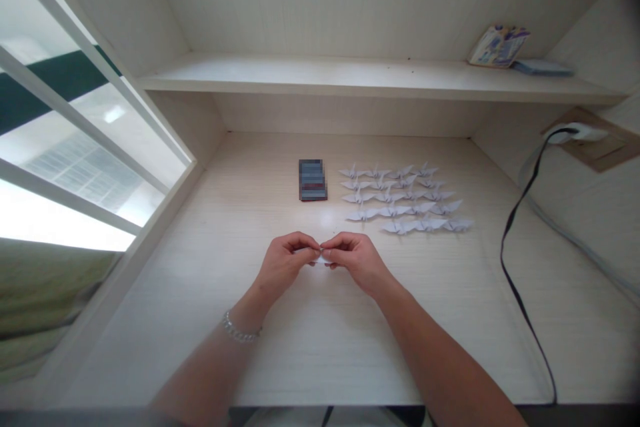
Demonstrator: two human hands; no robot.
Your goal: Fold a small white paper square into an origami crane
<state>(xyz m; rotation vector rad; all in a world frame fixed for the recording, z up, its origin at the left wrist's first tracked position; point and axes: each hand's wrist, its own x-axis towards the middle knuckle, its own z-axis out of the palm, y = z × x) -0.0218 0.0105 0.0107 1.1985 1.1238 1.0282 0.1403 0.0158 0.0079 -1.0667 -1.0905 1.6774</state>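
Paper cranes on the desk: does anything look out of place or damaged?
The front row of cranes starts farther right than the rows behind, leaving the group's left edge uneven. No damage shows, though fine creases are too small to judge.

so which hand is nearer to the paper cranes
Right. The right hand is on the near side of the paper cranes, by their left end; the left hand is farther off to their left, pinching the same white paper.

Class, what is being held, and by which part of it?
Paper, pinched by the left hand and right hand; their grip hides exactly which part.
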